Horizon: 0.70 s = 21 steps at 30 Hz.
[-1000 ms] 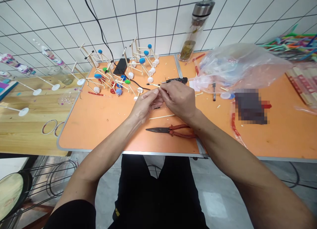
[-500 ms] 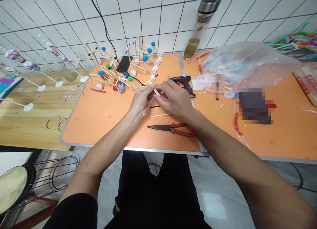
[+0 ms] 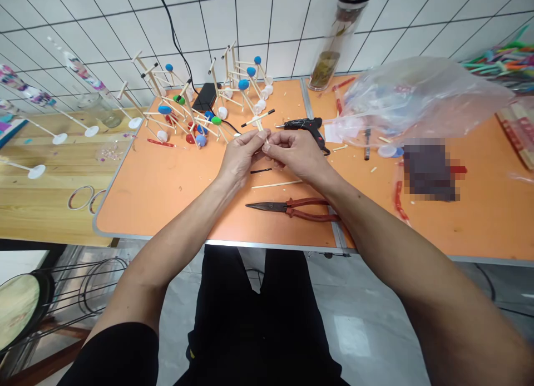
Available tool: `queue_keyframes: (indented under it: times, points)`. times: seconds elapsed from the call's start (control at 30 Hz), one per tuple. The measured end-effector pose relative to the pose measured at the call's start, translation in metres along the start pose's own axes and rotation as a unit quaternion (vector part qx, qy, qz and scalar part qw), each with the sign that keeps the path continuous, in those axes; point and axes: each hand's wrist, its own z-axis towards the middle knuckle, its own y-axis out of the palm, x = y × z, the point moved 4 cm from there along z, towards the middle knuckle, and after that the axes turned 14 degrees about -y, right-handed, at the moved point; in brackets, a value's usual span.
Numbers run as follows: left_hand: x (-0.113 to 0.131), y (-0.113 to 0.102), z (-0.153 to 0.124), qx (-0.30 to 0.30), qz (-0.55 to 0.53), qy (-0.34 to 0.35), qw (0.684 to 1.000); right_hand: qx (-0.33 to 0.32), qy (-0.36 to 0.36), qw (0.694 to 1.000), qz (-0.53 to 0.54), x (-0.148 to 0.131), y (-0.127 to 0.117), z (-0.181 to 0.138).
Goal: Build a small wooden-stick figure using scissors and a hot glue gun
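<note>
Fingers of my left hand (image 3: 241, 157) and my right hand (image 3: 294, 152) are closed on a small T-shaped piece of pale wooden sticks. Its crossbar (image 3: 258, 118) has dark ends and points up and away from me. My hands meet at the lower end of the stem, which the fingertips partly hide. Beneath them on the table lie a thin dark strip (image 3: 261, 171) and a loose pale stick (image 3: 277, 184). Long-nose pliers (image 3: 271, 207) with red handles rest nearer the front edge. Just behind my right hand sits a black glue gun (image 3: 306, 125).
Several stick models (image 3: 167, 109) with coloured discs stand at the back left, beside a black box (image 3: 206, 97). A tall glass bottle (image 3: 327, 63) stands by the tiled wall. A plastic bag (image 3: 421, 102) spreads over the right side. Left is a lower wooden table (image 3: 45, 208).
The T-shaped piece has turned in my fingers, so its crossbar now shows more fully above them. My right hand has shifted slightly, and the camera view has tilted down a little.
</note>
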Motion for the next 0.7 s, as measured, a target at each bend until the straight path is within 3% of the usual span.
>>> queue_keyframes:
  times: [0.2,0.37,0.43,0.57,0.7]
  points:
    - [0.004,-0.006,0.002,0.006,-0.003,0.006,1.0,0.003,0.001,1.0,-0.009,-0.002,-0.011,0.003]
    - [0.016,-0.013,0.0,0.033,-0.003,0.019,0.999,0.135,-0.019,0.987,-0.089,0.004,-0.058,0.011]
    - [0.018,-0.015,0.001,0.038,-0.002,0.02,0.999,0.153,-0.025,0.977,-0.146,0.011,-0.072,0.014]
    - [0.017,-0.017,0.004,0.037,0.009,0.026,0.999,0.108,-0.033,0.955,-0.276,0.019,-0.083,0.018]
    - [0.015,-0.021,0.007,0.027,0.02,0.041,0.999,0.102,0.009,0.919,-0.381,0.02,-0.102,0.018]
